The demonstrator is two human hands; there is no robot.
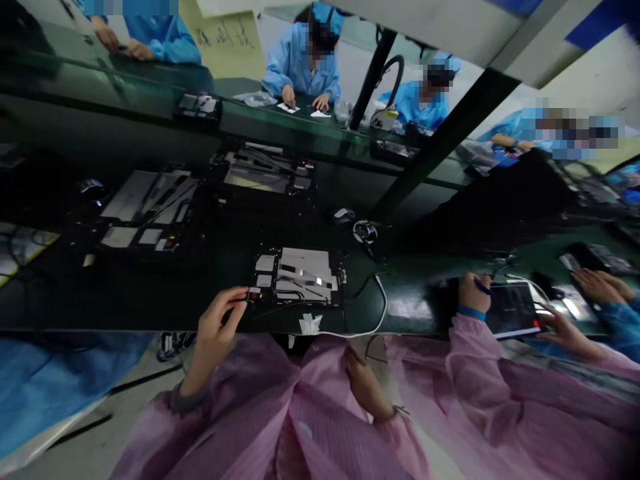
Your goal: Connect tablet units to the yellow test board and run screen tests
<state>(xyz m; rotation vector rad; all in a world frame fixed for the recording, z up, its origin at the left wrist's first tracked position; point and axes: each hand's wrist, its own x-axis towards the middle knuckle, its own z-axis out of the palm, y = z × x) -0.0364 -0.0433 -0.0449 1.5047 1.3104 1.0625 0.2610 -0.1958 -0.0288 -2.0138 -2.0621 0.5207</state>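
An opened device with white panels and ribbon cables [305, 270] lies on the dark green bench in front of me. My left hand [223, 313] is at its lower left corner, thumb and forefinger closed together by a small part with a red spot [255, 293]; what they hold, if anything, is too small to name. Below the bench edge, my right hand [367, 383] hangs in front of the pink gown, its fingers partly hidden by the cloth. A white cable [384, 300] curves from beside the device to a crumpled white piece [311, 324] at the edge.
Two more opened devices lie at the left [150, 200] and behind [265, 170]. A watch-like round object [366, 232] sits behind right. At my right, a person in pink handles a dark tablet [513, 308]. People in blue work across the bench beyond a slanting dark post [435, 147].
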